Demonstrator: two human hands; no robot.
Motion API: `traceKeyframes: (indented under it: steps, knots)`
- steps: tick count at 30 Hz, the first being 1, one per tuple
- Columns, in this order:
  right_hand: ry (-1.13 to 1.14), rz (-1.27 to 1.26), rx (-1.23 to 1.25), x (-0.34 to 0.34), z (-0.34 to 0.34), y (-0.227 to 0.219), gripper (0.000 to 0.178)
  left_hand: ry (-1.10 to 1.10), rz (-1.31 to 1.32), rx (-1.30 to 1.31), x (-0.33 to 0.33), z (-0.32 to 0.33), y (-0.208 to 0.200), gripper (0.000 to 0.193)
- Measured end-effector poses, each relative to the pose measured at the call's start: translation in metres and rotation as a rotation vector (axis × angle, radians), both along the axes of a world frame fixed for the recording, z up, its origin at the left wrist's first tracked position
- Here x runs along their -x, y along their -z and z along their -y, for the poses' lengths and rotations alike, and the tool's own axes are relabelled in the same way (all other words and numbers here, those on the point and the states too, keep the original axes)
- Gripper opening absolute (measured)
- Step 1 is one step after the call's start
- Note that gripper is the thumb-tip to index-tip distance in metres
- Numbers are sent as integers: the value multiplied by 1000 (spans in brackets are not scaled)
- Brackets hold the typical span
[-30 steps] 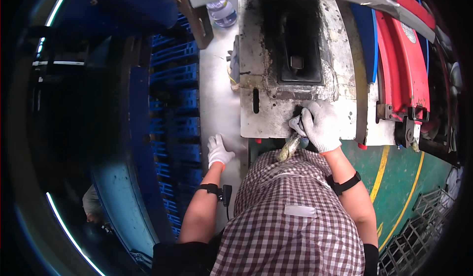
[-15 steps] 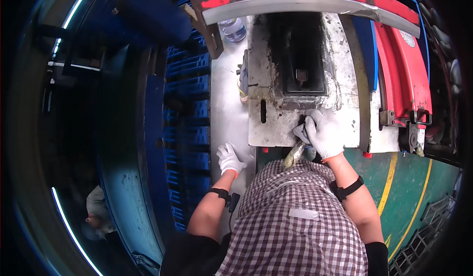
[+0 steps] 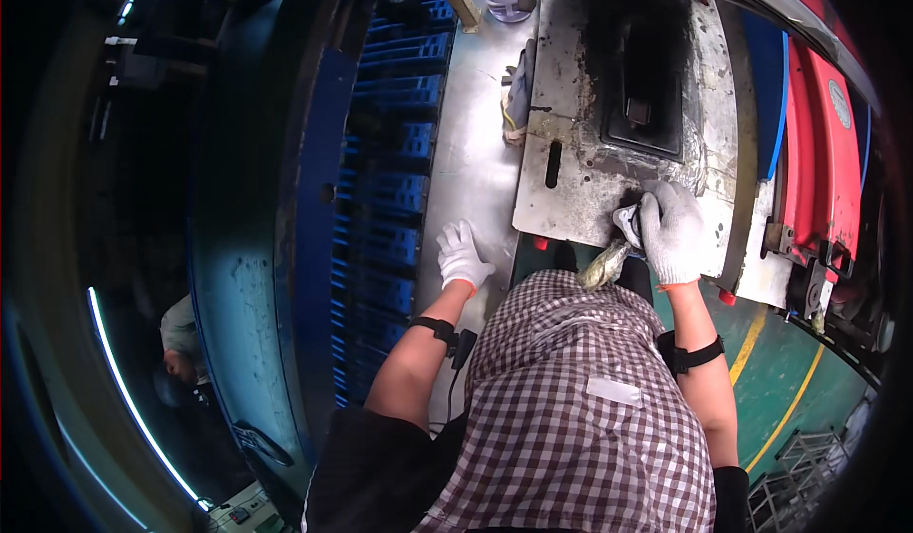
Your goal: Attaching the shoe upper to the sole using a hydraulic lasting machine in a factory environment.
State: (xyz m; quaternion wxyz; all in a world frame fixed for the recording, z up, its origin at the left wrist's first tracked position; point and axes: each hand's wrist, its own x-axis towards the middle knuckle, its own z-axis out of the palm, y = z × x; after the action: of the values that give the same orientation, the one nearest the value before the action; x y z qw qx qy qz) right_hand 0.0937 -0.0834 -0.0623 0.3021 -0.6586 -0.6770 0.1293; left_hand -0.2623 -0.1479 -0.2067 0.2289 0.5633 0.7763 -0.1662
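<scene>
The view has shifted: right fingers [image 3: 650, 217] grip a bundle [image 3: 602, 267] across the plate edge [image 3: 561, 231], left fingers [image 3: 465, 234] apart.

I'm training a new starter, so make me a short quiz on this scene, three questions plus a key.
1. Multiple choice: what pattern is the apron? A) stripes B) checks C) dots
2. True or false: the gloved left hand is to the left of the stained metal plate.
3. Fill in the blank: the item with a yellowish end, its exact kind unclear, is held in the person's ____ hand.

Key: 1. B. 2. True. 3. Right; the right hand is gloved too.
</scene>
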Motion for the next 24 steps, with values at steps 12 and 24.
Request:
traceKeyframes:
  steps: [12,24]
  knots:
    - [-21,-21,28,1,3,6,15,-34,215,-390,37,36,37,87]
    - [-35,20,51,-1,2,6,14,-303,77,-412,35,50,40,96]
